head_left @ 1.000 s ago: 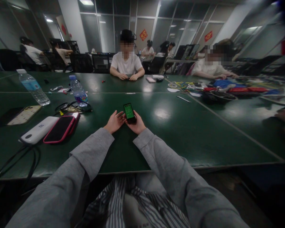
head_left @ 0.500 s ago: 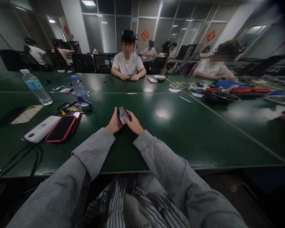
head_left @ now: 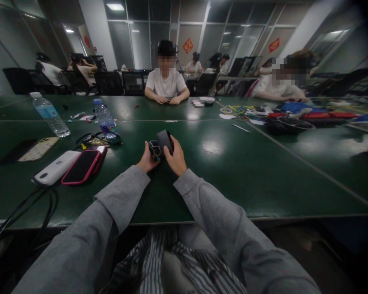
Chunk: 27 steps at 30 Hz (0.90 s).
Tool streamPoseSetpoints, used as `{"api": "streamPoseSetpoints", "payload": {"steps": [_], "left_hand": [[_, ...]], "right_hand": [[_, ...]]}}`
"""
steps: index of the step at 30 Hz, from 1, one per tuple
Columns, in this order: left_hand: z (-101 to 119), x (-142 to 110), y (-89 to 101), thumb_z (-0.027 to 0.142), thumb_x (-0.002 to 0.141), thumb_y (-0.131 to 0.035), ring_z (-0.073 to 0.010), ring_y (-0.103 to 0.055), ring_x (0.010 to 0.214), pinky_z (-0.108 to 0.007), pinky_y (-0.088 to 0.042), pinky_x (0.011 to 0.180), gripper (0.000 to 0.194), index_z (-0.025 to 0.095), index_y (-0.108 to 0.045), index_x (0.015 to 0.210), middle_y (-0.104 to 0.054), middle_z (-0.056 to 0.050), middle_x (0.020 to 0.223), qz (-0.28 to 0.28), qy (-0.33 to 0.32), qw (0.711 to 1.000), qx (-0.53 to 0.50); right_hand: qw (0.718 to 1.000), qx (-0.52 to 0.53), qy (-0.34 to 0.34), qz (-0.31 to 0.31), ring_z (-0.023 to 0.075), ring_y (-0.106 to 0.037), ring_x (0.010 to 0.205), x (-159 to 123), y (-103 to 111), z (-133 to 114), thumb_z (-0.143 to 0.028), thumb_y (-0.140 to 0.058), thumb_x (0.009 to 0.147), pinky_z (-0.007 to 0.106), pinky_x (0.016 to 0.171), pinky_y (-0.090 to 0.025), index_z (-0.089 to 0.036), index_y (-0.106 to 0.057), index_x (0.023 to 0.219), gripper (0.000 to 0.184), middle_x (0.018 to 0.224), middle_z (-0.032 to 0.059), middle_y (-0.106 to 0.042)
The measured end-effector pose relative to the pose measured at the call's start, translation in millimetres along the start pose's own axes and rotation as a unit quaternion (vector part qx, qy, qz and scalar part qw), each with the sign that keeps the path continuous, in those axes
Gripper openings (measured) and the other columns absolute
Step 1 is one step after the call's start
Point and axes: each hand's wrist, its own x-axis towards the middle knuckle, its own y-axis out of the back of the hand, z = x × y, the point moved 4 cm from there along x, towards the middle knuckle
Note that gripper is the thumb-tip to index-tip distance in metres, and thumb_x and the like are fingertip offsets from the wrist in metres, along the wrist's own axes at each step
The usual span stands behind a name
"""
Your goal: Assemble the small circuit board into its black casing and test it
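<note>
My left hand (head_left: 147,160) is closed around a small electronic device with its circuit board exposed (head_left: 155,150). In my right hand (head_left: 177,158) is a dark grey cover (head_left: 164,142), tilted upright and gripped between thumb and fingers. The cover stands just to the right of the exposed board, its lower edge overlapping the board in view. Whether the two parts touch, I cannot tell. Both hands are above the green table (head_left: 221,179), near its front edge.
Left on the table are a phone in a pink case (head_left: 81,166), a white power bank (head_left: 57,167), a patterned phone case (head_left: 39,149), and two water bottles (head_left: 50,115) (head_left: 105,119). A pen (head_left: 241,128) and piled cables (head_left: 291,116) lie right. A person (head_left: 166,83) sits opposite.
The grey cover has come away from the device and moved up and right with my right hand. The circuit board in my left hand is now exposed.
</note>
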Motion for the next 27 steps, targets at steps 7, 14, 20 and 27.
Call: {"api": "streamPoseSetpoints", "payload": {"steps": [7,14,20,27], "left_hand": [[1,4,-1.3,0.068,0.096,-0.029,-0.0266,-0.072,0.097,-0.042,-0.058,0.085,0.065,0.014,-0.061,0.114,-0.073,-0.016,0.103,-0.051,-0.004,0.998,-0.049],[2,2,-2.0,0.069,0.095,-0.029,-0.0248,-0.073,0.087,-0.041,-0.058,0.083,0.066,0.015,-0.062,0.110,-0.074,-0.012,0.093,-0.038,-0.001,0.999,-0.036],[4,-2,-2.7,0.070,0.095,-0.028,-0.0247,-0.071,0.085,-0.039,-0.057,0.082,0.069,0.015,-0.066,0.112,-0.073,-0.010,0.086,-0.003,0.005,1.000,0.007],[2,0,-0.9,0.071,0.094,-0.028,-0.0279,-0.070,0.098,-0.042,-0.056,0.086,0.072,0.017,-0.060,0.129,-0.073,-0.014,0.103,-0.014,0.013,1.000,0.015]], "right_hand": [[0.884,0.344,-0.310,0.071,0.0158,-0.062,0.077,13,8,39,-0.039,-0.065,0.079,0.028,0.065,-0.054,-0.023,-0.057,0.092,0.023,0.083,-0.0004,-0.062],[0.791,0.448,-0.414,0.045,0.0130,-0.059,0.071,7,2,48,-0.034,-0.064,0.078,0.022,0.056,-0.050,-0.021,-0.058,0.083,0.015,0.079,-0.0002,-0.062],[0.846,0.380,-0.372,0.008,0.0133,-0.056,0.069,3,-8,42,-0.033,-0.065,0.075,0.023,0.052,-0.045,-0.021,-0.058,0.083,0.016,0.073,-0.0036,-0.059],[0.875,0.343,-0.343,-0.002,0.0143,-0.057,0.071,1,-9,41,-0.040,-0.069,0.069,0.024,0.055,-0.043,-0.023,-0.054,0.082,0.026,0.076,-0.0044,-0.059]]}}
